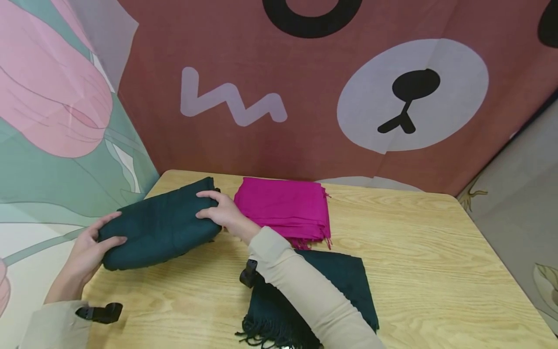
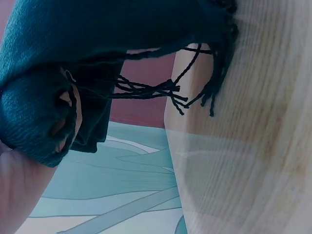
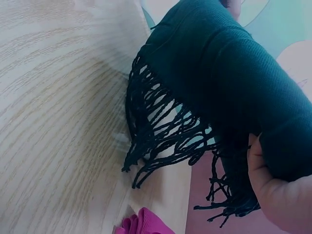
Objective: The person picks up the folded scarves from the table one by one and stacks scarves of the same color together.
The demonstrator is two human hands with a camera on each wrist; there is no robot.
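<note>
A folded dark green fringed scarf is held tilted over the left part of the table by both hands. My left hand grips its left end, thumb on the near face. At its right end my right hand pinches the edge between thumb and fingers. In the right wrist view the scarf's fringe dangles close over the wood, and the right hand has its fingers tucked under the fold. The left wrist view shows the left hand partly hidden by the cloth.
A folded magenta scarf lies at the table's back middle. Nearer the front, a second dark green scarf lies folded, partly covered by the right sleeve. The wooden table meets a printed cloth backdrop behind.
</note>
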